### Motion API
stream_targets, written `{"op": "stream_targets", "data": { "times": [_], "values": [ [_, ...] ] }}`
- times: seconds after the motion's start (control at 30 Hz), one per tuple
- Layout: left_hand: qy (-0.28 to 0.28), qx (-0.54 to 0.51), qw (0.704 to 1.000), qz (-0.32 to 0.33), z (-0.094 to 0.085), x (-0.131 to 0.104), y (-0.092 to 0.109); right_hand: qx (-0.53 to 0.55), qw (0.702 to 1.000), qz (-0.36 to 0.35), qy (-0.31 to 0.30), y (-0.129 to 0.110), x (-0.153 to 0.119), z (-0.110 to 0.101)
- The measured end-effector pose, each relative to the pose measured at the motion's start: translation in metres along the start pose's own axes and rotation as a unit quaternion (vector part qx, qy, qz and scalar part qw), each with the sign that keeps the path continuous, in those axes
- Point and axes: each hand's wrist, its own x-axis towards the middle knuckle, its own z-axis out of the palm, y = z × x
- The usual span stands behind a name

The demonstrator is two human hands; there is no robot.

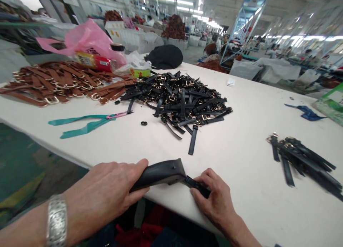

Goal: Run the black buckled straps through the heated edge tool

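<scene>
My left hand (pixel 118 184), a silver bangle on its wrist, is wrapped round a thick, curved black piece (pixel 160 172) with a broad squared end and a small stud. I cannot tell its exact kind. In my right hand (pixel 214 197), a narrow black strap (pixel 197 184) is pinched between thumb and fingers. The strap's tip meets the squared end of the black piece above the table's near edge. Beyond my hands lies a heap of black buckle straps (pixel 182 97) with gold-coloured buckles. A smaller bunch of black straps (pixel 297 154) lies to the right.
Pink thread snips (pixel 116 115) with teal ribbon on the handles lie on the white table (pixel 241 132). Brown buckle straps (pixel 53 79), a pink bag (pixel 85 39) and a red-and-yellow bottle (pixel 93 62) are back left. A black cloth item (pixel 164 56) sits behind the heap; blue scrap (pixel 308 112) lies right.
</scene>
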Motion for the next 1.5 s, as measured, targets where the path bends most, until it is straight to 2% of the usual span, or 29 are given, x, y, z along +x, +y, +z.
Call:
{"op": "stream_targets", "data": {
  "times": [0.1, 0.3, 0.4, 0.5, 0.6, 0.7, 0.9, 1.07, 1.27, 1.4, 1.5],
  "values": [
    [-0.007, -0.003, 1.0, 0.012, -0.003, 0.001, 0.013, 0.003, 1.0, -0.003, 0.008, 0.001, 0.001, 0.0],
    [0.018, 0.005, 0.999, 0.038, -0.018, 0.021, 0.037, -0.004, 1.0, 0.011, 0.022, 0.001, 0.001, 0.003],
    [0.032, -0.016, 0.999, 0.027, -0.016, 0.025, 0.033, -0.002, 1.0, 0.011, 0.021, 0.0, 0.001, 0.002],
    [0.04, -0.011, 0.999, 0.016, -0.008, 0.019, 0.021, -0.001, 1.0, 0.016, 0.015, -0.001, 0.0, 0.001],
    [0.012, 0.002, 1.0, 0.014, -0.002, 0.006, 0.011, 0.0, 1.0, 0.024, 0.008, -0.002, 0.0, 0.0],
    [-0.016, 0.001, 1.0, 0.013, -0.003, -0.002, 0.016, 0.0, 1.0, 0.03, 0.006, -0.002, 0.0, 0.0],
    [0.027, -0.002, 0.999, 0.023, -0.011, 0.012, 0.038, -0.005, 0.999, 0.03, 0.029, 0.0, 0.001, 0.003],
    [0.043, -0.011, 0.999, 0.022, -0.009, 0.019, 0.028, -0.005, 0.999, 0.033, 0.03, 0.001, 0.001, 0.003],
    [0.054, 0.022, 0.998, -0.012, -0.007, 0.008, 0.01, -0.005, 1.0, 0.025, 0.014, -0.004, 0.001, 0.0],
    [0.016, 0.014, 1.0, 0.009, -0.01, 0.0, 0.014, -0.008, 1.0, 0.027, 0.013, -0.005, 0.001, 0.0],
    [0.007, 0.007, 1.0, 0.016, -0.013, 0.003, 0.025, -0.004, 0.999, 0.034, 0.013, -0.004, 0.002, 0.0]
  ]
}}
